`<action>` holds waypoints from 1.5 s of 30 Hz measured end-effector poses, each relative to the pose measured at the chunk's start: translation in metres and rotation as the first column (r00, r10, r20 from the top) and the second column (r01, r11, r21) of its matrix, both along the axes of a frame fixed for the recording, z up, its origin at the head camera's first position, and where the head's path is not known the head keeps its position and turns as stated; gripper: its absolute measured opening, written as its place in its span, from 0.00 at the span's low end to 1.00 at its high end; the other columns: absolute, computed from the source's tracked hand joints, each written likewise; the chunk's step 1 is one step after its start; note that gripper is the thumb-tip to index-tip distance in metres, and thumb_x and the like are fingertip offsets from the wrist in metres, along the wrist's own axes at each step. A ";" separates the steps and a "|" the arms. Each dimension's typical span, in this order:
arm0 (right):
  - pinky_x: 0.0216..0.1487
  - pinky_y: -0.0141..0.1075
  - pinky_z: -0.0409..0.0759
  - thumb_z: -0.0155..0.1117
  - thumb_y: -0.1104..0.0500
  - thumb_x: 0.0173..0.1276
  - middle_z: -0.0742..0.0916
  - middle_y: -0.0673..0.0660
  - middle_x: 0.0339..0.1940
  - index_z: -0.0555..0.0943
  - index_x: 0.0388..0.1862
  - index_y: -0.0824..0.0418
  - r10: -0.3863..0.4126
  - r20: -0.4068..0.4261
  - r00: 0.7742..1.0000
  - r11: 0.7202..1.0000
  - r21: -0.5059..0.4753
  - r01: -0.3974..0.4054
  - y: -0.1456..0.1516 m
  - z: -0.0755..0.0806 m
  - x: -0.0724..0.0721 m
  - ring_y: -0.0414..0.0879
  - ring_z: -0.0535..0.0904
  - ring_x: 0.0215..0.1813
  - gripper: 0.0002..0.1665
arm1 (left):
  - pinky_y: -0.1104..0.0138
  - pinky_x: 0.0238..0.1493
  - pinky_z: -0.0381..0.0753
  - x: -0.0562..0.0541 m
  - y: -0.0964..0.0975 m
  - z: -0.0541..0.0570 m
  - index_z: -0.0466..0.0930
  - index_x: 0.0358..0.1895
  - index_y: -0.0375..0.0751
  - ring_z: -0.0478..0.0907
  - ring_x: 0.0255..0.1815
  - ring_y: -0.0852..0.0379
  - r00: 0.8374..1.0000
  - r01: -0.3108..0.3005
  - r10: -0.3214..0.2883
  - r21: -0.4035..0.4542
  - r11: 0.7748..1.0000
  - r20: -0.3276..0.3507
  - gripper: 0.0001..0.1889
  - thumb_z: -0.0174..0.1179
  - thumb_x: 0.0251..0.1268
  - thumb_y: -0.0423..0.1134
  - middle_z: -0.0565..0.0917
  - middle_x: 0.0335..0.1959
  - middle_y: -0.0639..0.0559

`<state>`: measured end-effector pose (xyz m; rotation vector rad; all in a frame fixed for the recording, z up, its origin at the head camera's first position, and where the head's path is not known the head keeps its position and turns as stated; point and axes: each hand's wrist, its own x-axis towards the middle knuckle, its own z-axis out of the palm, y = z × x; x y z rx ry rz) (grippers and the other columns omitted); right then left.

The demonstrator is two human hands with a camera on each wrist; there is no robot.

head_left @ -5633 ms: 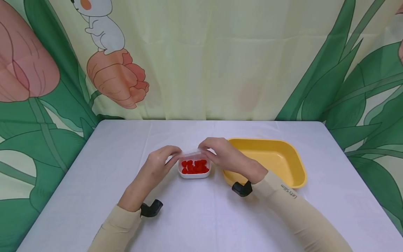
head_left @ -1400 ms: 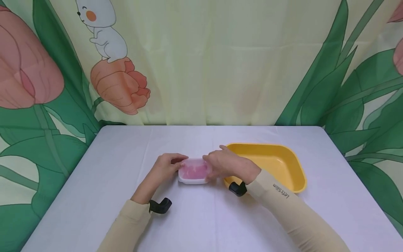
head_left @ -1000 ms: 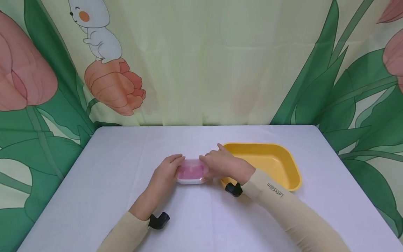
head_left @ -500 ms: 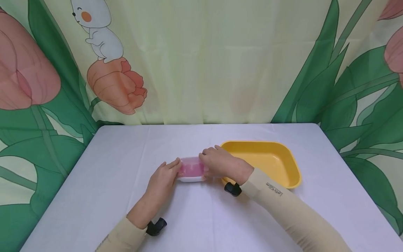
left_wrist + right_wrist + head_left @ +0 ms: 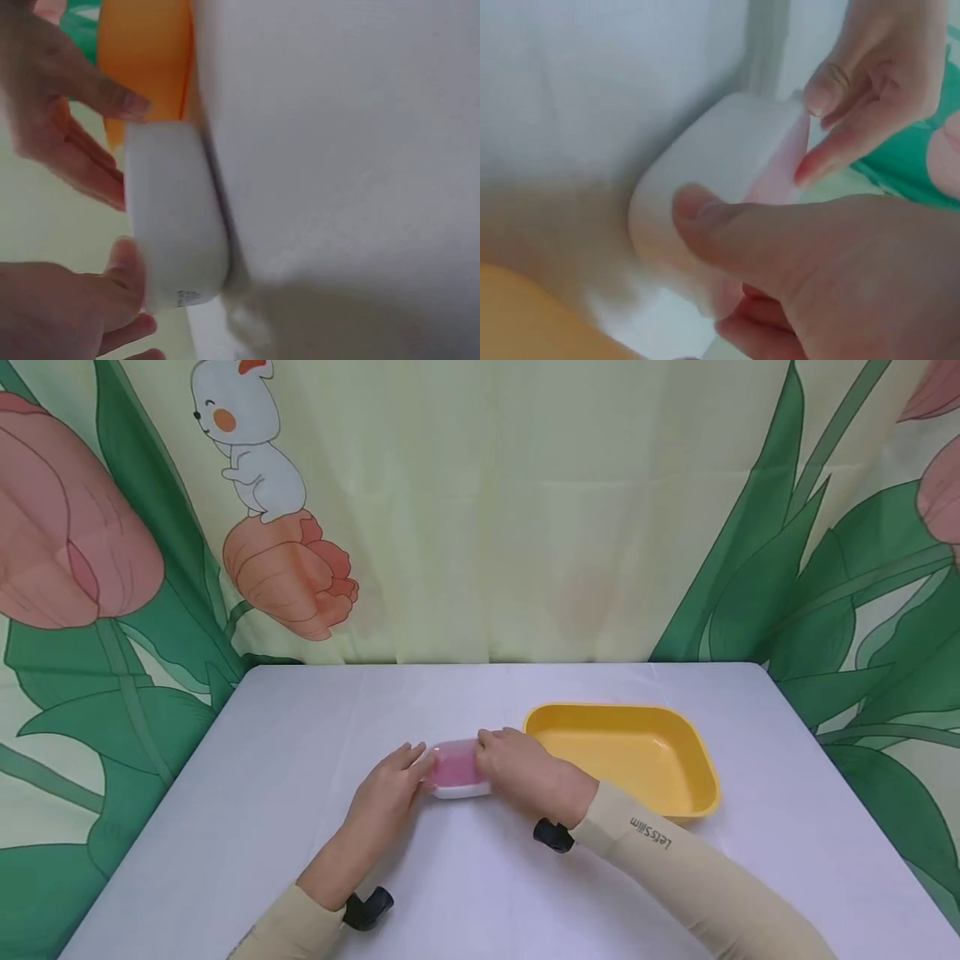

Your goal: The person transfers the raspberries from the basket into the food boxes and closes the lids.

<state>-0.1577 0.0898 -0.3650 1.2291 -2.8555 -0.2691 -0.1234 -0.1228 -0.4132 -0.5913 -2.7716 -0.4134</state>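
Note:
A small white food container point(image 5: 459, 792) sits on the white-clothed table. Its translucent lid point(image 5: 455, 762) lies over the top, and the red pieces inside show through as a pink blur. My right hand point(image 5: 528, 774) grips the container's right end, thumb point(image 5: 705, 214) on the side wall and fingers at the lid side. At the left end is my left hand point(image 5: 387, 793); its thumb point(image 5: 126, 262) meets the rim and a finger touches the lid, holding that corner. The right wrist view shows the white wall point(image 5: 712, 150) between both hands.
A yellow tray point(image 5: 697, 739) stands just right of the container, close behind my right hand. White cloth point(image 5: 630, 893) covers the table. A curtain point(image 5: 480, 527) with printed tulips and a rabbit hangs beyond the far edge.
Earlier the red pieces showed clearly, both hands at the container's far rim; now the lid covers them. Most recently, my right hand's fingers have drawn in and my left fingers have shifted along the left end.

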 end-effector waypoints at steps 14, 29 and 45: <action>0.71 0.46 0.73 0.67 0.49 0.66 0.82 0.61 0.62 0.86 0.49 0.63 -0.109 0.145 0.983 0.993 -0.020 0.113 -0.002 0.002 0.017 0.55 0.80 0.62 0.21 | 0.53 0.62 0.79 -0.006 0.011 0.005 0.78 0.59 0.27 0.78 0.63 0.39 1.000 0.014 -0.012 -0.068 0.998 0.024 0.30 0.70 0.56 0.43 0.80 0.61 0.35; 0.71 0.53 0.71 0.63 0.56 0.67 0.81 0.60 0.66 0.82 0.58 0.64 -0.034 0.134 0.990 0.998 -0.045 0.041 0.012 0.001 0.019 0.52 0.78 0.67 0.22 | 0.66 0.47 0.86 0.026 0.033 0.004 0.86 0.45 0.30 0.85 0.49 0.50 0.970 0.067 -0.130 -0.287 0.956 -0.204 0.16 0.72 0.50 0.26 0.87 0.45 0.42; 0.72 0.51 0.70 0.61 0.57 0.67 0.85 0.58 0.60 0.86 0.42 0.64 -0.038 0.146 0.988 0.999 -0.031 0.043 0.015 0.004 0.016 0.49 0.78 0.67 0.13 | 0.66 0.42 0.86 0.016 0.031 0.005 0.86 0.35 0.32 0.83 0.40 0.51 0.970 0.118 -0.150 -0.166 0.979 -0.191 0.08 0.72 0.51 0.30 0.85 0.37 0.45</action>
